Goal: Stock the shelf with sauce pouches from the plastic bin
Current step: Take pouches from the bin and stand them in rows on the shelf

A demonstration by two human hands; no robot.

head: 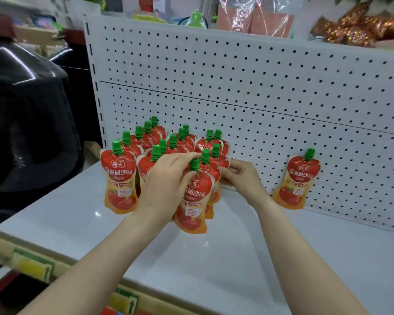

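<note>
Red-and-orange sauce pouches point(132, 150) with green screw caps stand in a tight cluster on the white shelf point(214, 258), most of them just behind and between the two hands. The left hand point(166, 178) curls over the top of the front pouch point(195, 201), fingertips at the base of its green cap point(194, 164). That pouch stands upright, nearest the person, directly under this hand. The right hand point(241, 178), just right of the cluster, has its fingers bent and pinches the side edge of a rear pouch point(223, 161) behind the front one. Left of the left hand, an end pouch point(120, 180) stands at the cluster's corner. Well to the right of the right hand, a lone pouch point(296, 183) leans against the white pegboard point(237, 76) backing the shelf. Far left of both hands sits a glossy black object point(25, 110), blurred. Below the forearms, yellow-and-green price tags point(32, 264) line the shelf's front edge.
</note>
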